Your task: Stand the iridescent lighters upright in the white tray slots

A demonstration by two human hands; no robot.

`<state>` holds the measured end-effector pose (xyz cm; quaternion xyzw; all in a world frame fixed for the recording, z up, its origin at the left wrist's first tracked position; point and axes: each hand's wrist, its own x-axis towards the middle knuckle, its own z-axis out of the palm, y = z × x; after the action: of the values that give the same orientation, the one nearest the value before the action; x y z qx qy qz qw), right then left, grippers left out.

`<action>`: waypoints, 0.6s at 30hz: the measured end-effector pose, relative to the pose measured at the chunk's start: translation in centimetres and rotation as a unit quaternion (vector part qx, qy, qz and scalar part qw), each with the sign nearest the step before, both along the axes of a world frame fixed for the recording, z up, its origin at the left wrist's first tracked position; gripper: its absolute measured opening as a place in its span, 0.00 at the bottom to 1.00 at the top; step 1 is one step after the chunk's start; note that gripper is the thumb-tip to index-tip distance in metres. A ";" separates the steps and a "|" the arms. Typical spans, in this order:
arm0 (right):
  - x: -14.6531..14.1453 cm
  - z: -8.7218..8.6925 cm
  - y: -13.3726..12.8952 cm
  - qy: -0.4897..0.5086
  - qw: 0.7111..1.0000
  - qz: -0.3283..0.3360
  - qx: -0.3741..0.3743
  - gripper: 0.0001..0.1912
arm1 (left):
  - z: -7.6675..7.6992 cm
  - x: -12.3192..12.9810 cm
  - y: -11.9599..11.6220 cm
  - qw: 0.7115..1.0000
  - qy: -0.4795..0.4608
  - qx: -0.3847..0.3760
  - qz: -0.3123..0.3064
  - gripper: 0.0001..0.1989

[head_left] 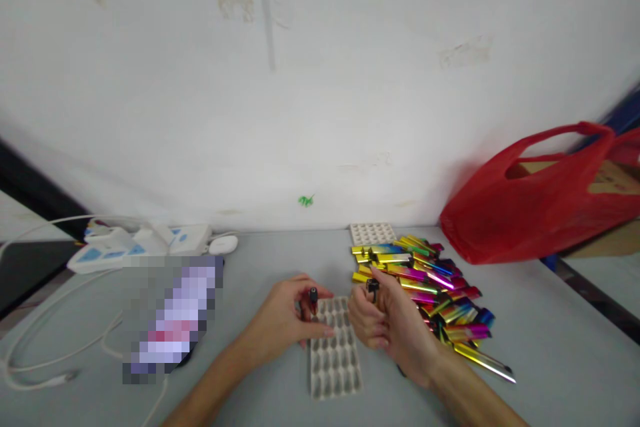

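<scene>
My left hand (295,313) is closed around a small, dark red piece with a black top (313,300), at the upper left corner of a pale tray (335,363) with rows of oval pockets. To the right of that tray, my right hand (383,317) is curled shut. A black end (373,287) of a slim object pokes out between its thumb and fingers; the rest of that object is hidden in the fist. Beside and beyond the right hand lies a pile of shiny, slim metallic cases (425,280) in gold, magenta, blue and red.
A second pocketed tray (373,233) lies by the wall behind the pile. A red bag (520,213) and a cardboard box (610,247) stand at the right. On the left are a power strip (115,250), white cables (55,367) and a pixelated phone (175,320).
</scene>
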<state>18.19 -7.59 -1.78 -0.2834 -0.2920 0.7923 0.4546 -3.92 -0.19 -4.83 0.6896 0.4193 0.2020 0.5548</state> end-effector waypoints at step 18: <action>-1.5 -0.6 -0.8 -0.052 0.997 -0.040 -0.033 0.35 | 0.1 0.0 -0.2 1.000 -0.010 0.002 0.000 0.29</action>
<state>16.69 -8.36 -2.36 -0.3502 -0.2772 0.7668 0.4610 -3.88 -0.35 -4.70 0.6891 0.4131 0.2096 0.5573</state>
